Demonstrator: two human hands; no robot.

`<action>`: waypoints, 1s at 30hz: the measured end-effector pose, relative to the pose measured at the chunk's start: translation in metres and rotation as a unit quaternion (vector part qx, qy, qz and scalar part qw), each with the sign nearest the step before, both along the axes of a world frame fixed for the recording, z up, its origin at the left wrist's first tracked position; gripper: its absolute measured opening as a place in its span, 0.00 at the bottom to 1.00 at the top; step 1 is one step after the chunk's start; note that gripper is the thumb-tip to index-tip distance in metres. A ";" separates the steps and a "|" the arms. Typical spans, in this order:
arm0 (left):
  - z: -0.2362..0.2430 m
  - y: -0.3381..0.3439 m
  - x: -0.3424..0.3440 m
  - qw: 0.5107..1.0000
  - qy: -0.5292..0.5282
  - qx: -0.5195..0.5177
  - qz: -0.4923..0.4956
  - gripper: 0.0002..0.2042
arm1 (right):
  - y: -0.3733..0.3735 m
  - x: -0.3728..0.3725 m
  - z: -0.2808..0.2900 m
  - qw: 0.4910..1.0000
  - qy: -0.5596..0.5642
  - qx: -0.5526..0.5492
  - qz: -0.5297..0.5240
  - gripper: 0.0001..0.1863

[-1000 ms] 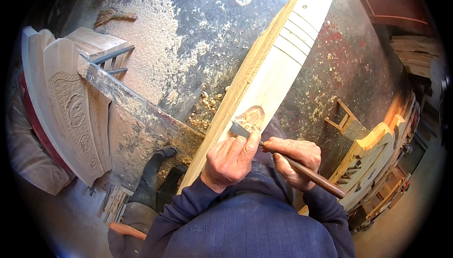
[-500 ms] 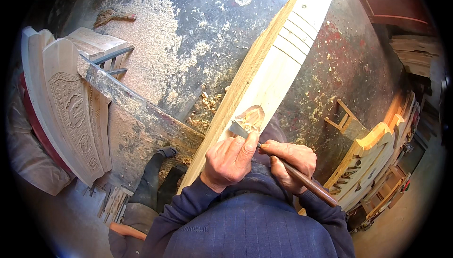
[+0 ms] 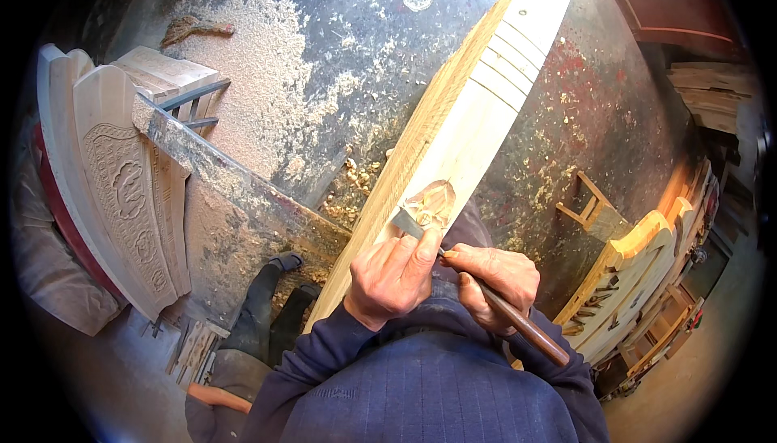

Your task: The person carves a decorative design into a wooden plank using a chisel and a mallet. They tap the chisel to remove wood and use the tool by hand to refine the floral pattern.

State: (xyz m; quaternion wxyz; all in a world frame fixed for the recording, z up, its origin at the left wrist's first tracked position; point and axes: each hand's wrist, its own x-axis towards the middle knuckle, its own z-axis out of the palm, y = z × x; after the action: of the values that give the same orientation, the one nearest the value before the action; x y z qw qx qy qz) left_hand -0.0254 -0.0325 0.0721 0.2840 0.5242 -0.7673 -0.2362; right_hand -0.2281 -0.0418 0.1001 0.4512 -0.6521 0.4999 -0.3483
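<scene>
A chisel [image 3: 518,321] with a brown wooden handle and a flat steel blade lies slantwise across both my hands. My right hand [image 3: 498,281] is wrapped round the front of the handle. The fingers of my left hand [image 3: 392,277] close on the blade just behind its edge. The blade tip meets a hollowed, leaf-shaped cut [image 3: 437,198] with curled shavings in it. This cut is in the face of a long pale wooden beam [image 3: 469,135], which runs away to the upper right and has several lines across its far part.
Carved wooden panels [image 3: 113,176] stand at the left, by a dusty plank [image 3: 243,176]. Sawdust [image 3: 259,54] and a small brush [image 3: 194,30] lie on the floor. At right are a small wooden frame [image 3: 595,208] and a bench [image 3: 639,281] with tools. Another person's leg [image 3: 255,301] is at lower left.
The chisel's handle end has swung slightly down and to the left, my right hand shifting a little with it. My left hand stays nearly in place.
</scene>
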 end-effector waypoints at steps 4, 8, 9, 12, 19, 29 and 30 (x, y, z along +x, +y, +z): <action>-0.007 0.000 -0.001 1.000 0.009 -0.030 0.006 0.23 | 0.003 0.001 -0.005 1.000 -0.001 -0.012 -0.004 0.18; -0.001 -0.001 0.000 1.000 0.005 -0.009 0.009 0.23 | 0.004 0.003 -0.004 1.000 0.005 -0.024 0.001 0.18; 0.000 -0.001 0.000 1.000 0.001 0.001 0.010 0.23 | 0.004 0.005 -0.004 0.999 0.010 -0.031 -0.003 0.18; 0.000 -0.001 0.001 1.000 0.001 -0.003 0.002 0.23 | 0.004 0.008 -0.001 0.999 0.020 -0.044 -0.010 0.16; -0.001 0.000 0.002 1.000 0.011 -0.006 0.000 0.22 | -0.002 0.009 0.007 0.999 0.026 -0.039 -0.006 0.14; -0.001 -0.001 0.002 1.000 0.009 -0.017 0.017 0.23 | 0.000 0.018 0.005 0.997 0.033 -0.072 -0.018 0.16; -0.001 -0.001 0.002 0.999 0.008 -0.024 0.020 0.23 | 0.000 0.020 0.005 0.996 0.035 -0.083 -0.017 0.16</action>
State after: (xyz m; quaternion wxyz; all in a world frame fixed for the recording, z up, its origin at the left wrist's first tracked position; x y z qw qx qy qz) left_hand -0.0235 -0.0336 0.0707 0.3072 0.5309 -0.7598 -0.2157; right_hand -0.2082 -0.0418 0.1051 0.3720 -0.6906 0.4955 -0.3730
